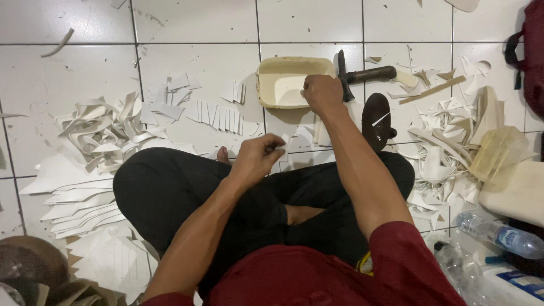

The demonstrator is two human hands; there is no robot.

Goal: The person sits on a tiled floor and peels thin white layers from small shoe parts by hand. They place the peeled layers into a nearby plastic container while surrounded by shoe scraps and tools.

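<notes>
So, watching the head cam feed rn. Person sits cross-legged on a white tiled floor [192, 22], offcuts all over.

Right hand [321, 92] is stretched out to the near rim of a cream plastic tub [283, 82], fingers curled tight in a fist. It's at the rim or dipping in, but I can't tell if anything's pinched in there, view is from behind the knuckles. Left hand [258, 154] hovers above the knee, fingertips pinched on what looks like a small pale scrap, too small to be sure tbh.

What could go wrong imo: a hammer [362, 75] lies just beside the tub, head almost touching the right wrist, so a sloppy pull-back could knock it or tip the tub. Also a dark shoe-sole shaped piece [377, 120] sits right by the forearm, easy to sweep aside w/ the elbow. And whatever the left pinches is tiny, so it'd vanish in the mess if dropped.

Containers: the tub looks empty from here, just bare cream bottom, though the hand hides the right part. A clear water bottle [498, 233] lies on its side at lower right, looks mostly empty.

Otherwise: curly white strips [102, 130] piled left, small cut white pieces [218, 116] in a row btw that pile and the tub.
</notes>
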